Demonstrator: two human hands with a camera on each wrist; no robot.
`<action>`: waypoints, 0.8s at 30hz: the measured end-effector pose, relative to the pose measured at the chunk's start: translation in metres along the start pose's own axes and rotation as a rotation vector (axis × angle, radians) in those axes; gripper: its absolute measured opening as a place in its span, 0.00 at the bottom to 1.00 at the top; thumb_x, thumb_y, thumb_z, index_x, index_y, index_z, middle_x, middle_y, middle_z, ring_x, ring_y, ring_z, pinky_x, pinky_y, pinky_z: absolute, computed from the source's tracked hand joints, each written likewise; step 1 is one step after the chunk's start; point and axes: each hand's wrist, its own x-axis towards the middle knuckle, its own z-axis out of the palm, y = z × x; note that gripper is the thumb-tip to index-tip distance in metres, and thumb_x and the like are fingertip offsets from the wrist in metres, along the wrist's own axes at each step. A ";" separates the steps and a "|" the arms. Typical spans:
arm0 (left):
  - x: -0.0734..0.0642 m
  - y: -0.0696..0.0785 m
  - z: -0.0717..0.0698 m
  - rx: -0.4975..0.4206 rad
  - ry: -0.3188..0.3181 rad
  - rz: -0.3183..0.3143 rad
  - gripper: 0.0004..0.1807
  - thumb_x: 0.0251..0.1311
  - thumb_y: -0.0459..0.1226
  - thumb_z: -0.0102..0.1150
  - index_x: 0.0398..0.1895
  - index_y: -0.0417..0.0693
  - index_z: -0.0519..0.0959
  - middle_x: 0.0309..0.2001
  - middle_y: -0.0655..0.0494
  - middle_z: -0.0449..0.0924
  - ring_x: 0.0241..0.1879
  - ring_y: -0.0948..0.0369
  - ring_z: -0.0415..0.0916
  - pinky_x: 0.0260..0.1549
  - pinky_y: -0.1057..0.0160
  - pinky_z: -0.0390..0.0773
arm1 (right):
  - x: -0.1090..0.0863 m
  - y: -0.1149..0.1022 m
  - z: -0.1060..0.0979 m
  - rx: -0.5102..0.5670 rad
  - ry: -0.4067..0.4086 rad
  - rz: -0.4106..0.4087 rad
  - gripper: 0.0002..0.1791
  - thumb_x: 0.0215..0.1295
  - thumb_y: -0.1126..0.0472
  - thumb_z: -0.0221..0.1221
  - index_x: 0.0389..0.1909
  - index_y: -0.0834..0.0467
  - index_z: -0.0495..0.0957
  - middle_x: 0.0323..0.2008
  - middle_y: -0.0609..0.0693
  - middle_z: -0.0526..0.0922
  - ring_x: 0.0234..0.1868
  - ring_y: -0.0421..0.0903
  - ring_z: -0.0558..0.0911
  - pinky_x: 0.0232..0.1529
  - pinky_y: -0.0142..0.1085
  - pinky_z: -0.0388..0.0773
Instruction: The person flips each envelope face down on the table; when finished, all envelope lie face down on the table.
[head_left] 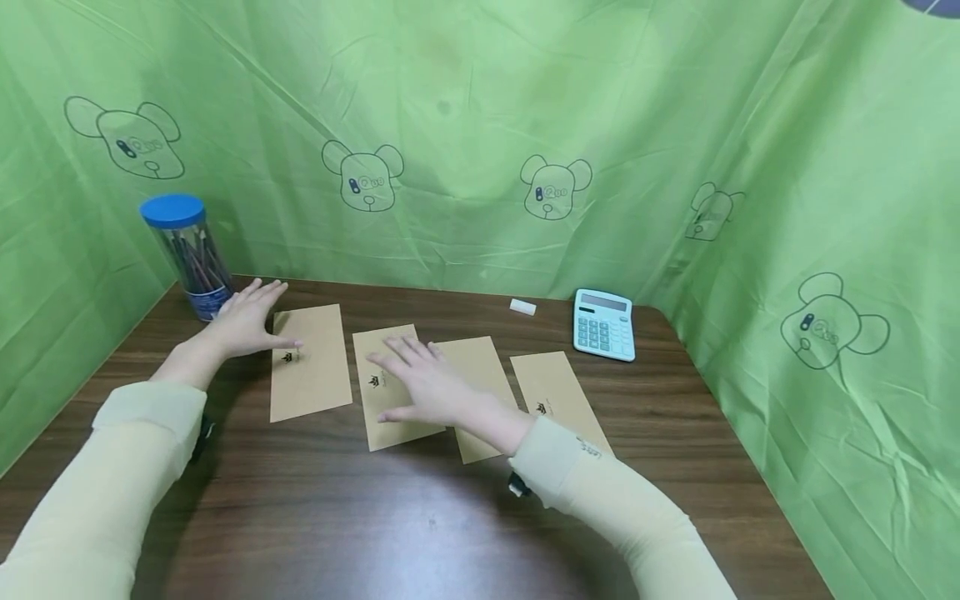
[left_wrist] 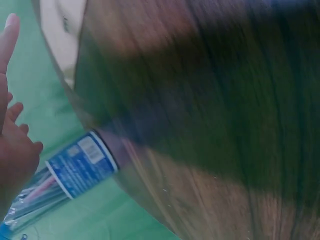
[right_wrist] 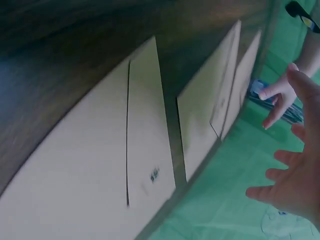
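Observation:
Several flat, tan kraft-paper rectangles with small crown prints lie in a row on the table. My left hand (head_left: 243, 323), fingers spread, is over the left edge of the leftmost tan rectangle (head_left: 313, 375), close beside a clear jar with a blue lid (head_left: 172, 212) and thin sticks inside. My right hand (head_left: 427, 390) stretches over the second tan rectangle (head_left: 401, 429), covering part of it and of the third tan rectangle (head_left: 480, 367). The rightmost tan rectangle (head_left: 558, 383) is partly behind my right sleeve. Both hands hold nothing. In the right wrist view my right fingers (right_wrist: 287, 157) are extended.
A light blue calculator (head_left: 603, 325) lies at the back right of the dark wooden table (head_left: 337, 517). Left of it is a small white block (head_left: 522, 307). Green curtain (head_left: 457, 108) with bear-head drawings hangs around the back and sides.

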 end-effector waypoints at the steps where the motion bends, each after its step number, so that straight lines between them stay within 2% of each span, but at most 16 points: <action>1: 0.000 -0.002 0.002 -0.004 -0.010 0.005 0.64 0.41 0.61 0.68 0.73 0.37 0.47 0.72 0.34 0.46 0.71 0.37 0.34 0.63 0.31 0.40 | 0.004 -0.002 0.003 -0.001 -0.013 -0.018 0.50 0.53 0.30 0.57 0.73 0.40 0.46 0.75 0.49 0.47 0.74 0.53 0.46 0.68 0.56 0.51; 4: 0.000 -0.008 0.006 -0.021 -0.040 0.005 0.63 0.41 0.60 0.69 0.72 0.35 0.47 0.71 0.33 0.46 0.71 0.36 0.35 0.61 0.30 0.41 | 0.014 -0.006 0.011 0.003 -0.042 -0.077 0.50 0.53 0.33 0.60 0.73 0.42 0.48 0.74 0.49 0.51 0.74 0.54 0.50 0.67 0.55 0.55; 10: -0.001 -0.015 0.014 -0.043 -0.082 -0.007 0.62 0.41 0.60 0.69 0.71 0.32 0.50 0.69 0.29 0.50 0.69 0.33 0.39 0.60 0.29 0.45 | 0.035 -0.007 0.031 0.006 -0.100 -0.139 0.49 0.51 0.36 0.64 0.72 0.44 0.52 0.72 0.49 0.56 0.73 0.52 0.54 0.71 0.48 0.51; 14: 0.001 -0.017 0.019 -0.085 -0.093 0.006 0.60 0.42 0.57 0.70 0.69 0.30 0.53 0.66 0.24 0.53 0.66 0.30 0.46 0.59 0.31 0.51 | 0.045 -0.008 0.044 0.009 -0.139 -0.123 0.45 0.54 0.36 0.61 0.71 0.43 0.55 0.72 0.48 0.56 0.73 0.54 0.53 0.70 0.48 0.52; 19: 0.004 -0.017 0.025 -0.117 -0.101 0.023 0.60 0.40 0.58 0.71 0.67 0.28 0.56 0.64 0.25 0.58 0.63 0.33 0.55 0.60 0.36 0.58 | 0.051 -0.010 0.050 0.018 -0.170 -0.115 0.38 0.57 0.37 0.59 0.68 0.43 0.62 0.69 0.43 0.62 0.72 0.54 0.55 0.69 0.50 0.55; 24: 0.004 -0.017 0.025 -0.125 -0.100 0.032 0.59 0.39 0.59 0.72 0.66 0.29 0.58 0.63 0.27 0.59 0.63 0.34 0.56 0.60 0.37 0.57 | 0.053 -0.012 0.049 -0.006 -0.176 -0.129 0.31 0.59 0.37 0.58 0.63 0.42 0.68 0.68 0.43 0.65 0.72 0.53 0.56 0.69 0.48 0.55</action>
